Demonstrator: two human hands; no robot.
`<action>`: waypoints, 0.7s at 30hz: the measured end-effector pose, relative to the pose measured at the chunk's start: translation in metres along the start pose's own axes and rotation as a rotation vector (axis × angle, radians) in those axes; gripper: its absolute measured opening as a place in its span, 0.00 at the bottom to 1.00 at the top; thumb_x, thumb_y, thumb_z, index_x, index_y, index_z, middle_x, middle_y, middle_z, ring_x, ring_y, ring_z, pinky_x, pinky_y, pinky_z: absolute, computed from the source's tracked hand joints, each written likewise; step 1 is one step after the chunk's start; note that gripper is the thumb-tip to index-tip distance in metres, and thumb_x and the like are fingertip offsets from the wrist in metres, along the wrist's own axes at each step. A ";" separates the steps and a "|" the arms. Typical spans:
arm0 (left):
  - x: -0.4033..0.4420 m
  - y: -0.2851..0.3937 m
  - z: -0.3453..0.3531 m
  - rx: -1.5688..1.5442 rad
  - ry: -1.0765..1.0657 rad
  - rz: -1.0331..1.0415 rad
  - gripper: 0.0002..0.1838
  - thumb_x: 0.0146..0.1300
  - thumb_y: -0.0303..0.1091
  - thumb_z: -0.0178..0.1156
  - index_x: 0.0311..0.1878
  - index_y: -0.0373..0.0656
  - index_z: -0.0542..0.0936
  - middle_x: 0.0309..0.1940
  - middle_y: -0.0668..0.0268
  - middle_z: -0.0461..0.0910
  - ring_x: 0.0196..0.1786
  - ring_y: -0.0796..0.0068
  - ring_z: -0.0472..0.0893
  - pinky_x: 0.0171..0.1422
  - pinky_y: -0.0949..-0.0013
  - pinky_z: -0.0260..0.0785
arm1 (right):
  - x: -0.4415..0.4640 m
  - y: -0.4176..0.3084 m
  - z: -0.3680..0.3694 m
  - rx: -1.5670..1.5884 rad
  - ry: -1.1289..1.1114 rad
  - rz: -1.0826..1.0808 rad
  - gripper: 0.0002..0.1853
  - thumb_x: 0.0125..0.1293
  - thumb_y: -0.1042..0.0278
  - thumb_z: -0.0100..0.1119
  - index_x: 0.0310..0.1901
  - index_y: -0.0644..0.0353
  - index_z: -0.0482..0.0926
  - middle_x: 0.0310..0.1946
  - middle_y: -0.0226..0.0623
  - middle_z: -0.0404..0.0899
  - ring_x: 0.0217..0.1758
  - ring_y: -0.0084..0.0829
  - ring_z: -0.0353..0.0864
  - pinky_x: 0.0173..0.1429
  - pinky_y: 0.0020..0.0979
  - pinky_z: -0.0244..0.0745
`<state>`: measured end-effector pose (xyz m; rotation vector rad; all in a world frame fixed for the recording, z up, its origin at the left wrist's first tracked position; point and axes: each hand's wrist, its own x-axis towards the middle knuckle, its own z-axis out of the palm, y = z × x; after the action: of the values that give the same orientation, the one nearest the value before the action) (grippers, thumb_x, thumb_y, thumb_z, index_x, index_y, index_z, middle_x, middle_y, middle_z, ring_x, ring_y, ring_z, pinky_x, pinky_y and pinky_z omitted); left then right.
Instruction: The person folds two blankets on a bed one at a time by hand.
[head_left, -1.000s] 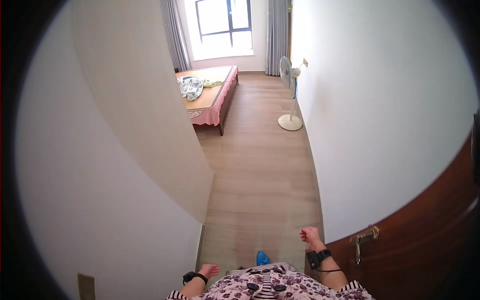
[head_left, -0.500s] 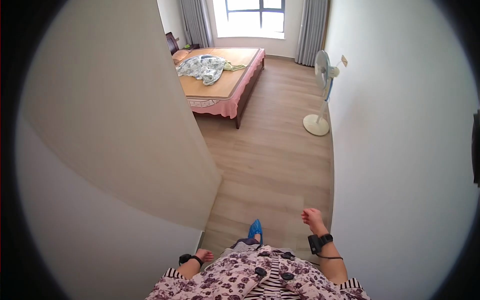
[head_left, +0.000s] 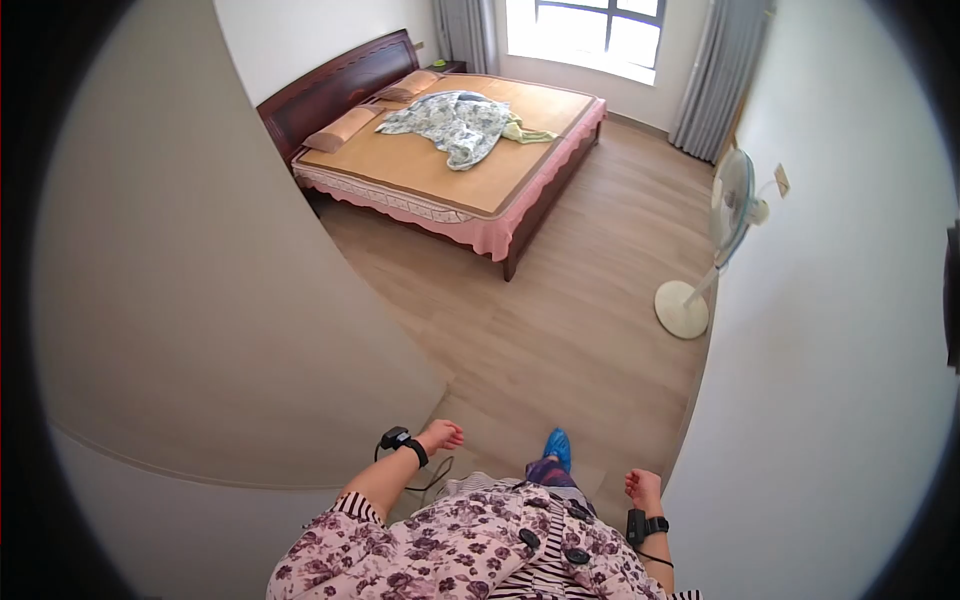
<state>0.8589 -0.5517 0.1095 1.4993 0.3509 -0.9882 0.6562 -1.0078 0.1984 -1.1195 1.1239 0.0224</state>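
Observation:
My left hand [head_left: 441, 436] swings forward at the left, beside the near wall corner, with fingers loosely curled and nothing in them. A black device on a strap [head_left: 396, 438] sits on that wrist, and a thin cable hangs by it. Lower at the right, my right hand [head_left: 643, 487] is closed in a loose fist near the right wall, also without an object. Its wrist carries a similar black strapped device [head_left: 637, 527]. Between the hands, one foot in a blue shoe cover [head_left: 558, 449] steps on the wood-look floor [head_left: 560, 330].
Ahead at the left stands a bed [head_left: 430, 180] with a dark headboard [head_left: 340, 88], pillows and a crumpled floral quilt [head_left: 458, 125]. A standing fan [head_left: 682, 309] is by the right wall. A window [head_left: 600, 25] and grey curtains [head_left: 700, 90] are at the back.
The view has turned left and moved forward, showing more of the bed and headboard. My left hand has swung forward and up; my right hand has dropped back.

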 end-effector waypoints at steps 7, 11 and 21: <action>-0.102 -0.032 -0.092 -0.150 0.216 -0.300 0.09 0.60 0.35 0.52 0.35 0.39 0.76 0.30 0.61 0.80 0.31 0.69 0.80 0.31 0.69 0.72 | -0.045 -0.117 0.118 -0.159 -0.124 -0.160 0.04 0.57 0.70 0.52 0.29 0.60 0.73 0.21 0.33 0.74 0.20 0.23 0.72 0.22 0.24 0.66; -0.119 -0.044 -0.101 -0.188 0.247 -0.349 0.10 0.61 0.35 0.51 0.36 0.38 0.76 0.29 0.61 0.79 0.32 0.68 0.81 0.31 0.68 0.72 | -0.053 -0.135 0.151 -0.169 -0.210 -0.156 0.04 0.58 0.71 0.52 0.31 0.60 0.73 0.23 0.33 0.75 0.22 0.22 0.72 0.24 0.23 0.67; -0.093 -0.045 -0.064 -0.173 0.276 -0.343 0.11 0.62 0.35 0.50 0.40 0.37 0.73 0.32 0.59 0.78 0.35 0.65 0.80 0.35 0.67 0.73 | -0.043 -0.118 0.129 -0.115 -0.302 -0.080 0.05 0.58 0.70 0.52 0.32 0.62 0.73 0.23 0.33 0.75 0.20 0.21 0.72 0.22 0.22 0.67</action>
<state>0.7954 -0.4529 0.1421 1.4450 0.8934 -0.9876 0.7868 -0.9524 0.3087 -1.2172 0.8163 0.1898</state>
